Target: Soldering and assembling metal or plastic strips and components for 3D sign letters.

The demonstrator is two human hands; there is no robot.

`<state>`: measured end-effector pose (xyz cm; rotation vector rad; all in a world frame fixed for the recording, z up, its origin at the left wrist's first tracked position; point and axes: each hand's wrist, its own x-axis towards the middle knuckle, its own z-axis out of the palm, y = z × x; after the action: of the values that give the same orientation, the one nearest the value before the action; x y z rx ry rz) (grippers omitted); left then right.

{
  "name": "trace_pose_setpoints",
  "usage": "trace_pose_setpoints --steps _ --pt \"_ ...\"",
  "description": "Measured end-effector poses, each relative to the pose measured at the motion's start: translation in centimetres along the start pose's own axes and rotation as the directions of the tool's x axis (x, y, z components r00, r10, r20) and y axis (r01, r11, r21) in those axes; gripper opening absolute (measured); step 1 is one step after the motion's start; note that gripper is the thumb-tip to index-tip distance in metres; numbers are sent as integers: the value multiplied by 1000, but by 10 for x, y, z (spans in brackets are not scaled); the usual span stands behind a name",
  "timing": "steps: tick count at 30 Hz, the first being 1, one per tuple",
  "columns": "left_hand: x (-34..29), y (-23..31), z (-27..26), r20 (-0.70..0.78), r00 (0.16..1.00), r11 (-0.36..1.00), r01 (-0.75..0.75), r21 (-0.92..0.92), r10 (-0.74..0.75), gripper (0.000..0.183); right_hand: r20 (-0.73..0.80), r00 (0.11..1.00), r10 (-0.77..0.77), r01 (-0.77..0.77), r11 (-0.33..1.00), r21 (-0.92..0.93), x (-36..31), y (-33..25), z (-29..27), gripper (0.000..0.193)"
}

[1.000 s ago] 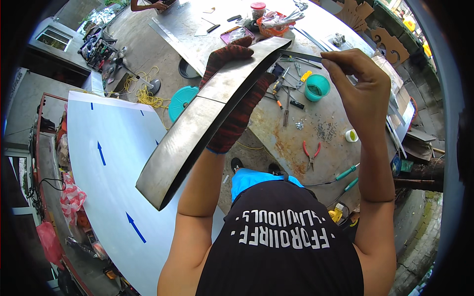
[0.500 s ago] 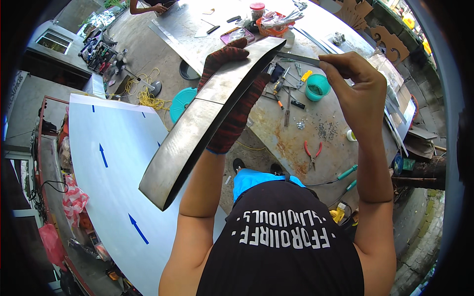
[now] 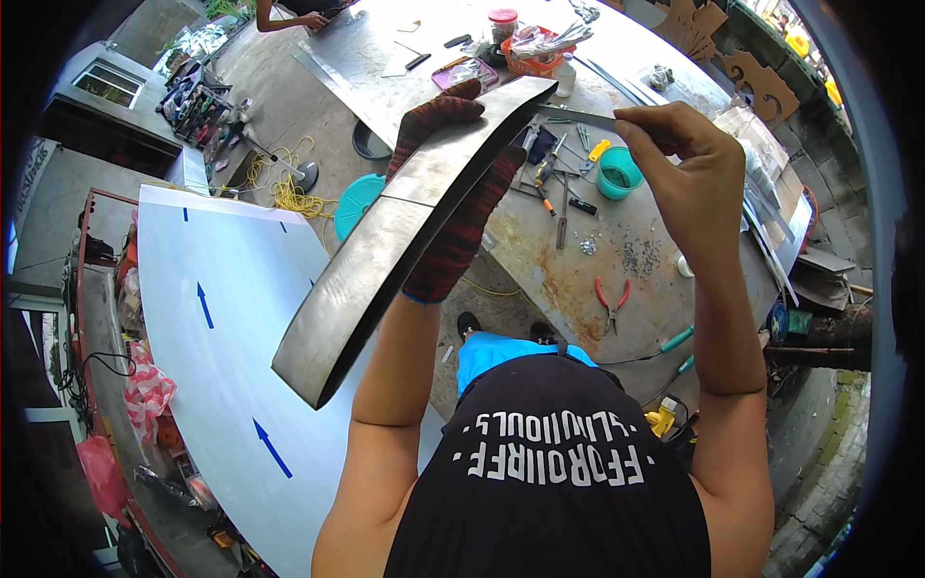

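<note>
My left hand (image 3: 470, 217), in a red-and-black striped knit glove, is closed around the middle of a long bent sheet-metal strip (image 3: 376, 236). The strip hangs tilted in the air, its far end up and right, its near end low and left; a thin seam line crosses it. Bare, my right hand (image 3: 689, 169) pinches one end of a thin, flat, dark metal file (image 3: 585, 118) between thumb and fingers. The file's other end meets the strip's far end, where its tip is partly hidden.
Below my hands stands a metal worktable (image 3: 540, 275) with red-handled pliers (image 3: 611, 299), a teal cup (image 3: 617, 171), screwdrivers and small loose fasteners. An orange basket (image 3: 530, 63) sits farther back. Left lies a large white sheet (image 3: 231, 366) with blue arrows. Another person's hand (image 3: 313, 19) shows at the far edge.
My right hand and the file have shifted slightly left, toward the metal strip. My left hand and the strip stay almost where they were.
</note>
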<state>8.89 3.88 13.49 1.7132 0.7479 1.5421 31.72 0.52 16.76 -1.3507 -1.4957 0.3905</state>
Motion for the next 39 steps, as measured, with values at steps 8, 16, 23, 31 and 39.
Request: trace_pose_setpoints --steps 8,16,23,31,39 --pt "0 3 1 7 999 999 35 -15 -35 51 -17 1000 -15 16 998 54 -1 2 -9 15" --pt "-2 3 1 6 1000 999 26 -43 -26 50 -5 1000 21 -20 998 61 -2 1 0 15" --pt "-2 0 -2 10 1000 999 -19 33 19 51 -19 999 -26 27 999 45 -4 -3 -6 15" --pt "0 -4 -4 27 997 975 -72 210 68 53 -22 981 -192 190 979 -78 1 -6 -5 13" --pt "-2 2 -3 -12 1000 999 24 -26 -24 52 23 979 -202 203 975 -89 3 -11 -12 13"
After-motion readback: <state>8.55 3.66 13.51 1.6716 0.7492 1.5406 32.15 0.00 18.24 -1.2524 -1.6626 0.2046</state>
